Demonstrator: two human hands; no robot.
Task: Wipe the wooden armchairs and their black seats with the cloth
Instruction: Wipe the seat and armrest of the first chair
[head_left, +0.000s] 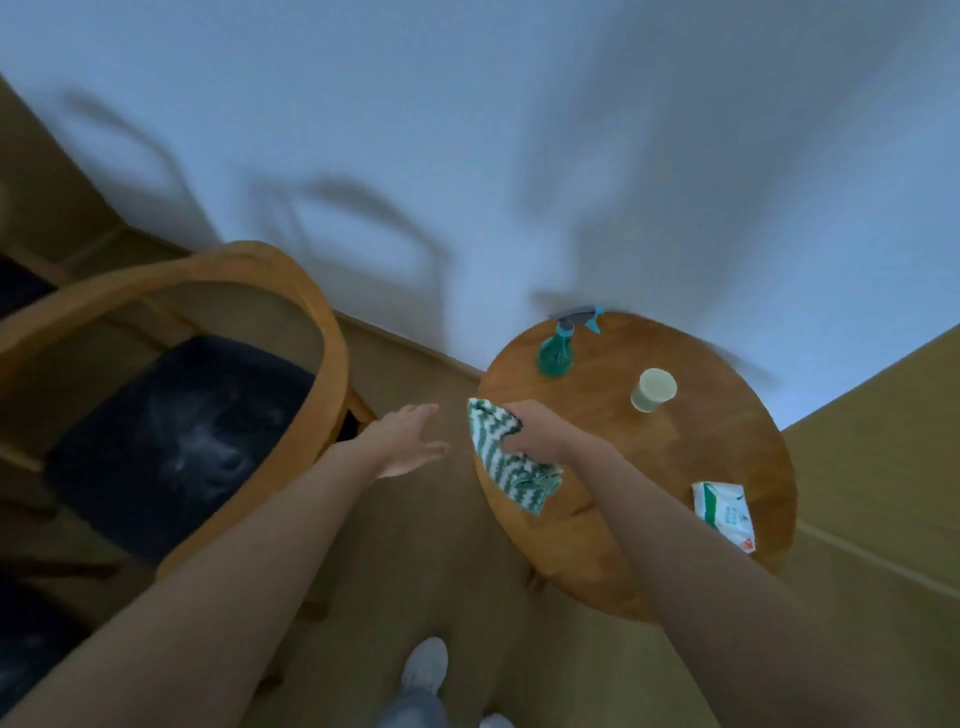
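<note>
The cloth (501, 467), a soft knit with green and white zigzag stripes, hangs crumpled over the left rim of the round wooden tabletop (649, 467). The right hand (535, 431) grips its upper part with curled fingers. The left hand (402, 439) is spread flat and holds nothing, hovering between the tabletop and the armchair (317, 322). The armchair has a curved, smooth wooden rail around a black seat (176, 441) with a dull sheen. On the tabletop stand a teal spray bottle (556, 353) and a pale cup (652, 389); a flat white and green wipes pack (724, 512) lies near the right edge.
</note>
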